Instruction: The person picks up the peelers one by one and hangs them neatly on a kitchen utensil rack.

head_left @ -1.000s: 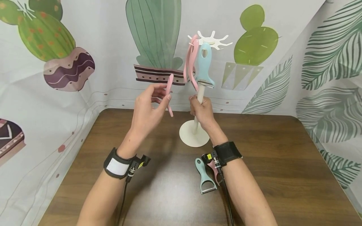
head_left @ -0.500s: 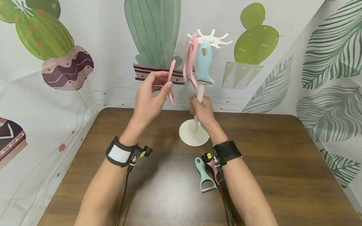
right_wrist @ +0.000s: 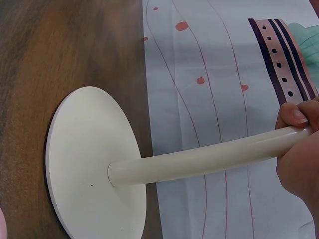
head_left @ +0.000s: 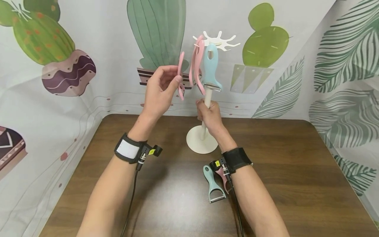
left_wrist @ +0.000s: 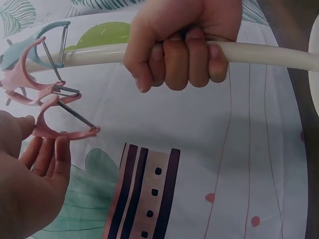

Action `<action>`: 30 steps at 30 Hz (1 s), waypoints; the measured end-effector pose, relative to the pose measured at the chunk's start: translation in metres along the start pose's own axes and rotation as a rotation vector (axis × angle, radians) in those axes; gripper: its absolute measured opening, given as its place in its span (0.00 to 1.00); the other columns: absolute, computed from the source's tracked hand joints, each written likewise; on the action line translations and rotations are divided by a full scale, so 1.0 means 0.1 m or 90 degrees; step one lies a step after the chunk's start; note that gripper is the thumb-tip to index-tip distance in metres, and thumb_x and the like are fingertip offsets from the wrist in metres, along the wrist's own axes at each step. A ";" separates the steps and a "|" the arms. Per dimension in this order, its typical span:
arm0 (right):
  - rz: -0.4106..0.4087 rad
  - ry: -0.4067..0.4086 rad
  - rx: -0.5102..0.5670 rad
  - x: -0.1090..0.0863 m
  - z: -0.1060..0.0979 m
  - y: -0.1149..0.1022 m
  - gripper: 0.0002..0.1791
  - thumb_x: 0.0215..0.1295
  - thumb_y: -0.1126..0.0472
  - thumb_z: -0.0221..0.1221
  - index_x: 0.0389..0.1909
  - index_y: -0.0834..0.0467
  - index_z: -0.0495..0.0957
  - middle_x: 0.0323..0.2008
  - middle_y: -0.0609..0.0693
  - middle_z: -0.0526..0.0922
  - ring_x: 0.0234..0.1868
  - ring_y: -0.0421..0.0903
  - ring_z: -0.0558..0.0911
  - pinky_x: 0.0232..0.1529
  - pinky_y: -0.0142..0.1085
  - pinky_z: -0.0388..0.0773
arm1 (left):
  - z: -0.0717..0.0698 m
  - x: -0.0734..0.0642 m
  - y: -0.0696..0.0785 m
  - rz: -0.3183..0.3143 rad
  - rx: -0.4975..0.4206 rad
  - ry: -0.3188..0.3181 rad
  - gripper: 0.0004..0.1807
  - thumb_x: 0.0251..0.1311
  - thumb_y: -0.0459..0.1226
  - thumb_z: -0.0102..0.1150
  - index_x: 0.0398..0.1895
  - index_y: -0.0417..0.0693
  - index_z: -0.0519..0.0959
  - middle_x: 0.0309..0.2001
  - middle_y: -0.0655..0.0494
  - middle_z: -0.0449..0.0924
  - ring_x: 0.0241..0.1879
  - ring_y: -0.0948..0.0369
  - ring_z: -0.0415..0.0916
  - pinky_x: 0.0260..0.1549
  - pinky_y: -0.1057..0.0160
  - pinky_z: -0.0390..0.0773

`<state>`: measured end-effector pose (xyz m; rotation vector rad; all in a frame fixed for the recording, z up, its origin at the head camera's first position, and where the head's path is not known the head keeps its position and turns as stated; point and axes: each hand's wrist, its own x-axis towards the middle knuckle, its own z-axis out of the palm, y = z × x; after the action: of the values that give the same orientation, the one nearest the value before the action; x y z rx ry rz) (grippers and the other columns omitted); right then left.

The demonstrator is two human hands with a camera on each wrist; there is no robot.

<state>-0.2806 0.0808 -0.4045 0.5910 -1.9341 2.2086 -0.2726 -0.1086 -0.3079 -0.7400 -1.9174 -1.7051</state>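
Observation:
My left hand [head_left: 161, 87] pinches a pink peeler [head_left: 181, 65] between thumb and fingers, holding it upright just left of the rack. In the left wrist view the blade end of this peeler [left_wrist: 52, 130] sticks out past the fingertips. My right hand [head_left: 211, 114] grips the pole of a cream-white hanging stand [head_left: 202, 144], whose top spreads into a ring of hooks. From the hooks on the near left side hang two pink peelers [head_left: 199, 65] and a light blue peeler [head_left: 211, 65]. The right wrist view shows the pole [right_wrist: 214, 155] rising from the round base [right_wrist: 94, 149] into the right fist.
On the wooden table [head_left: 281, 171] lie a green peeler [head_left: 211, 182] and a pink peeler [head_left: 222, 177], the latter partly hidden under the right wrist camera. A printed cactus cloth [head_left: 112, 49] hangs behind the table's far edge.
My left hand has risen and moved slightly right with the pink peeler, closer to the hooks. The right hand keeps its grip on the pole, and the stand stays in place.

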 end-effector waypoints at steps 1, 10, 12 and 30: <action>0.000 -0.001 -0.001 0.00 0.00 0.00 0.29 0.79 0.62 0.51 0.12 0.52 0.64 0.09 0.42 0.61 0.14 0.41 0.59 0.19 0.32 0.58 | 0.01 0.02 0.00 0.001 -0.007 -0.001 0.17 0.74 0.30 0.62 0.61 0.33 0.77 0.52 0.41 0.84 0.49 0.57 0.83 0.51 0.63 0.81; 0.013 0.006 -0.009 0.00 0.00 0.00 0.28 0.80 0.61 0.51 0.12 0.53 0.64 0.10 0.42 0.62 0.14 0.41 0.60 0.20 0.32 0.60 | 0.09 0.17 0.12 -0.009 -0.035 0.004 0.17 0.75 0.27 0.58 0.63 0.29 0.75 0.56 0.35 0.81 0.56 0.51 0.82 0.60 0.59 0.80; 0.015 0.007 -0.012 0.00 0.00 0.01 0.28 0.80 0.61 0.51 0.12 0.52 0.64 0.10 0.42 0.62 0.14 0.41 0.60 0.20 0.31 0.61 | 0.11 0.19 0.20 -0.009 -0.041 0.005 0.16 0.76 0.27 0.57 0.62 0.28 0.76 0.56 0.34 0.81 0.56 0.51 0.82 0.60 0.59 0.80; -0.004 0.007 -0.019 0.01 0.00 0.03 0.29 0.79 0.62 0.51 0.11 0.55 0.64 0.09 0.43 0.62 0.14 0.41 0.60 0.20 0.32 0.61 | 0.19 0.50 0.25 -0.004 -0.089 -0.023 0.16 0.77 0.28 0.55 0.64 0.29 0.76 0.56 0.38 0.81 0.57 0.52 0.81 0.62 0.58 0.78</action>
<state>-0.2821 0.0802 -0.4067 0.5776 -1.9536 2.1703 -0.2932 -0.0831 -0.2588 -0.8216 -1.8400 -1.8563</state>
